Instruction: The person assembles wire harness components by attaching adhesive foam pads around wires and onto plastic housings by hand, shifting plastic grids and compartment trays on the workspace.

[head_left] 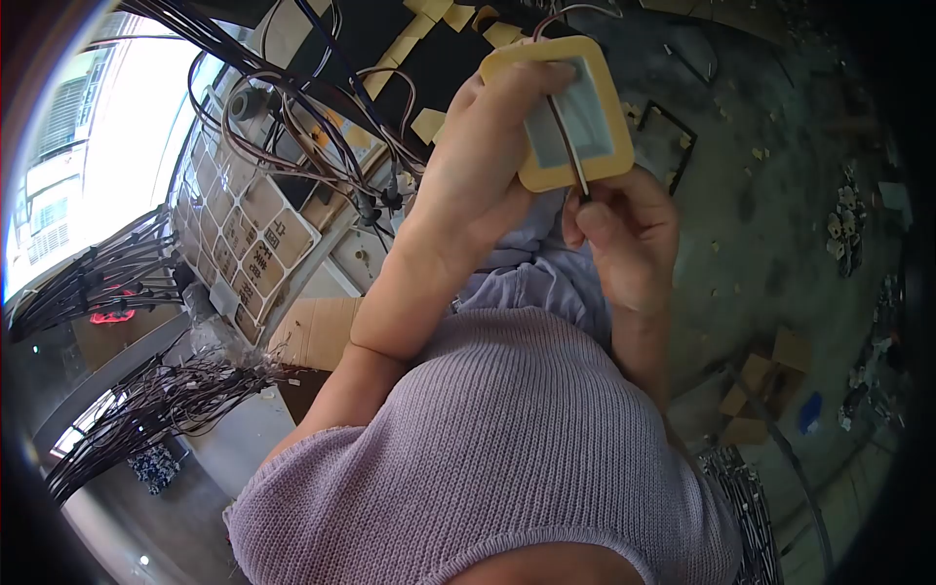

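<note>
My left hand (pixel 497 146) is closed around a square panel with a yellow rim and a pale grey recessed middle (pixel 594 122), its thumb pressed on the recess. Across that recess runs a thin dark-and-light cable (pixel 568 146), passing under the thumb and down over the lower rim. Just below the panel, my right hand (pixel 629 229) pinches the dark lower end of this cable between thumb and fingers. Another thin wire (pixel 575 8) loops out above the panel's top edge. The panel's back is hidden.
Dark cables (pixel 292 127) hang at upper left near a white wire grid (pixel 229 229) with cardboard behind it. Cable bundles (pixel 146 419) lie at lower left. A cardboard box (pixel 317 331) stands by my left arm. Cardboard pieces (pixel 765 385) and scraps lie on the floor at right.
</note>
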### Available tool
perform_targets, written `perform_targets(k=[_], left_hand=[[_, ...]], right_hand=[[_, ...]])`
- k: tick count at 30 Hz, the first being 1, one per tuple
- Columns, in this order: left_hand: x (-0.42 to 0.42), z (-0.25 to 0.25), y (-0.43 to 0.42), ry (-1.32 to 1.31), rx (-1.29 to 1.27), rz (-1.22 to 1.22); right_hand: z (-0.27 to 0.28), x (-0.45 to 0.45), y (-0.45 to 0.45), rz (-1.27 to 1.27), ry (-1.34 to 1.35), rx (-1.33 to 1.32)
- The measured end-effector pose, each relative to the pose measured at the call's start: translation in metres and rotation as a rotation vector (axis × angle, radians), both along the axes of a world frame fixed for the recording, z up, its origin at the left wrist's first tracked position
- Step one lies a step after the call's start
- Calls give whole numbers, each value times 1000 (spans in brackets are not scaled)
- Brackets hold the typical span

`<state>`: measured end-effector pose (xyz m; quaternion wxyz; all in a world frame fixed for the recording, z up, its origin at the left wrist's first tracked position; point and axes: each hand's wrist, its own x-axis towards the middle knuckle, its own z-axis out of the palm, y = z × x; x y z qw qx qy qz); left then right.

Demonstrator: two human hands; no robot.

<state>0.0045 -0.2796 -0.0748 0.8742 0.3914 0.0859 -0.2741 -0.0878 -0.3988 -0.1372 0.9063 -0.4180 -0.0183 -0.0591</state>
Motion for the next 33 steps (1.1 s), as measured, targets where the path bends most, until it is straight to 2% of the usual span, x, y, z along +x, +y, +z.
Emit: perform_targets(k=[7,10,13,16,18,19,21,23,24,28,30,33], left_hand=[[-4,0,-2,48,23,-15],[-5,0,-3,22,45,-49],[-8,1,-6,-64,78,-35],[-8,3,-9,-542,253,-5],[-8,-5,-8,-821,334,3],[-7,-10,-8,-957,381,21],[-12,-16,-9,-1047,388,28],[-18,-19,-11,-1050,326,32],[-23,-21,-13,-1003,263,32],[-35,-32,-20,-1151,319,84],[-37,-31,-20,-1249,358,108],[-45,-22,-19,-1133,400,84]], right_hand=[[1,1,-3,10,-61,-15],[-4,4,-7,23,-134,-6],[-12,-1,-13,49,-92,-51],[-8,-5,-8,17,-7,-83],[9,1,10,-266,17,-148],[8,0,6,-372,-20,-302],[6,-1,-1,-616,-47,-619],[14,-8,-10,-823,-195,-1118],[32,-11,-4,-797,-106,-1138],[45,-2,13,-781,3,-1113],[41,-2,11,-800,-94,-1127],[39,0,4,-765,-235,-1080]])
